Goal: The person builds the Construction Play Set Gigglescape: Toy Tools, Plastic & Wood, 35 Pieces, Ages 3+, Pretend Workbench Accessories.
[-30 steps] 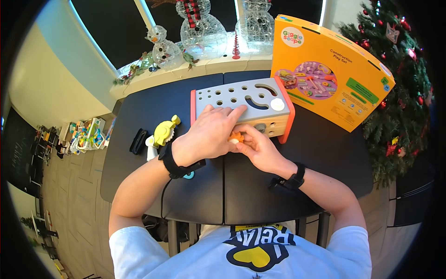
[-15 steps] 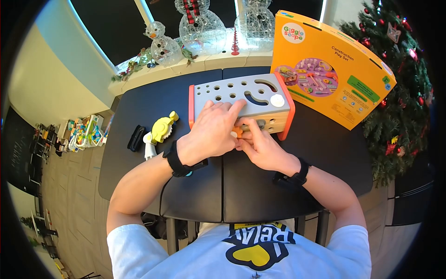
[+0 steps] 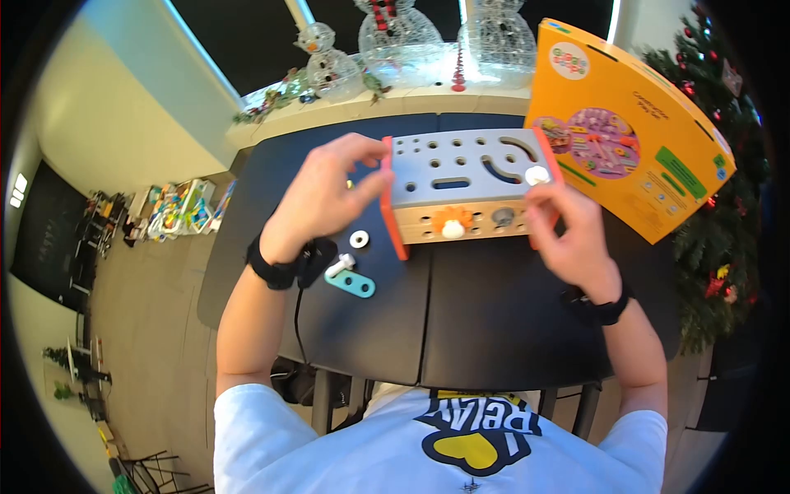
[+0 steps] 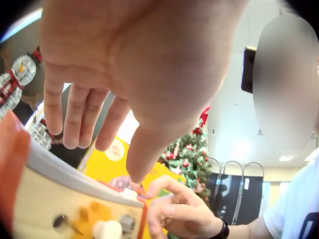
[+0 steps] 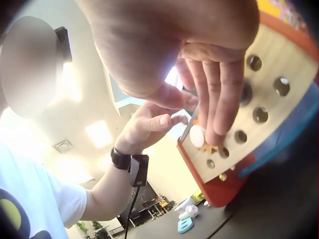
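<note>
A toy workbench (image 3: 461,173) with a grey holed top, wooden front and red-orange end panels stands on the black table. On its front sits an orange gear (image 3: 444,221) with a white bolt head (image 3: 453,230) at its middle. A grey knob-like piece (image 3: 503,217) lies to the right of that gear. My left hand (image 3: 329,189) is raised at the bench's left end, fingers extended and holding nothing. At the right front corner hovers my right hand (image 3: 574,235), its fingers loosely bent, with nothing seen in them. A white round piece (image 3: 537,174) sits on the top near that hand.
Left of the bench lie a white ring (image 3: 359,239), a white bolt (image 3: 340,265) and a turquoise holed strip (image 3: 350,284). An orange play-set box (image 3: 609,123) stands behind right, near a Christmas tree (image 3: 708,206). Light-up snowmen (image 3: 399,37) line the windowsill.
Both hands have let go of the orange gear and parted, left hand to the left and right hand to the right. The gear now shows on the bench front. The head view has shifted.
</note>
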Motion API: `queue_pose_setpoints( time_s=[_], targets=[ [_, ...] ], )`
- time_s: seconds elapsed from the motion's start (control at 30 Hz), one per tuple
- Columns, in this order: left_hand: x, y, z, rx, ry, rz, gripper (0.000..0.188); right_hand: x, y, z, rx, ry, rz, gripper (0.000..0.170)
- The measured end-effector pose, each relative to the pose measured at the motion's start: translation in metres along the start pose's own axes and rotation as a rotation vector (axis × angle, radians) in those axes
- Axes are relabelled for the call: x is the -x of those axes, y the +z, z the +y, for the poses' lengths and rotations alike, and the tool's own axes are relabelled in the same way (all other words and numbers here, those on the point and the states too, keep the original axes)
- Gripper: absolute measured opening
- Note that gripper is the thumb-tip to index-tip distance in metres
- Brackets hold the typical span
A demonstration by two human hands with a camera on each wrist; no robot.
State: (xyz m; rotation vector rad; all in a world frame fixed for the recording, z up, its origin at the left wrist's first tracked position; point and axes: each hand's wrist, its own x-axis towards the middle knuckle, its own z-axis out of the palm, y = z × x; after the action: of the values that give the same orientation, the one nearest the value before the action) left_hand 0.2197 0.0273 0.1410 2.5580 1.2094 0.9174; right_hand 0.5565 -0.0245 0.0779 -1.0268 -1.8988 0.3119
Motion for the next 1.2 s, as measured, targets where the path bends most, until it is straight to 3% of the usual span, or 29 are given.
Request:
queue_pose_setpoints(
  time_s=[0.07,0.13,0.2,0.27,0.3,0.53,0.63,0.77,0.8,0.9,1.03,1.13,1.17,1.2],
  targets=[
    [0.015,-0.016,-0.035,-0.066,-0.239,0.030,0.034,-0.014,-0.016,0.016,0.202,-0.187,0.057,0.027],
    [0.036,-0.024,-0.067,-0.295,-0.426,-0.103,0.037,-0.022,-0.025,0.022,0.188,-0.099,-0.053,0.050],
    [0.060,-0.024,-0.104,-0.447,-0.607,-0.261,0.048,-0.028,-0.026,0.030,0.152,-0.074,-0.120,0.064],
    [0.085,-0.018,-0.133,-0.558,-0.615,-0.409,0.056,-0.032,-0.023,0.031,0.176,-0.071,-0.178,0.074],
    [0.092,-0.015,-0.141,-0.532,-0.736,-0.457,0.063,-0.035,-0.022,0.030,0.193,-0.068,-0.207,0.079],
    [0.091,-0.008,-0.130,-0.408,-0.988,-0.595,0.061,-0.052,-0.014,0.036,0.292,-0.055,-0.465,0.080],
    [0.105,0.005,-0.157,-0.571,-0.699,-0.400,0.057,-0.052,-0.014,0.032,0.294,-0.043,-0.469,0.074],
    [0.086,0.000,-0.146,-0.576,-0.691,-0.127,0.050,-0.051,-0.015,0.036,0.297,-0.059,-0.460,0.074],
    [0.080,-0.006,-0.139,-0.548,-0.584,-0.039,0.048,-0.050,-0.016,0.035,0.294,-0.054,-0.461,0.074],
    [0.047,-0.023,-0.102,-0.311,-0.550,0.162,0.044,-0.051,-0.016,0.034,0.293,-0.054,-0.467,0.073],
    [0.011,-0.032,-0.063,-0.034,-0.461,0.305,0.046,-0.052,-0.015,0.035,0.309,-0.072,-0.470,0.072],
    [-0.009,-0.019,-0.053,0.138,-0.162,0.386,0.042,-0.052,-0.016,0.037,0.297,-0.095,-0.477,0.072],
    [-0.015,-0.013,-0.050,0.048,-0.013,0.392,0.042,-0.053,-0.017,0.037,0.290,-0.104,-0.477,0.071],
    [-0.019,-0.008,-0.047,0.098,-0.021,0.357,0.042,-0.053,-0.017,0.037,0.284,-0.104,-0.482,0.071]
  ],
)
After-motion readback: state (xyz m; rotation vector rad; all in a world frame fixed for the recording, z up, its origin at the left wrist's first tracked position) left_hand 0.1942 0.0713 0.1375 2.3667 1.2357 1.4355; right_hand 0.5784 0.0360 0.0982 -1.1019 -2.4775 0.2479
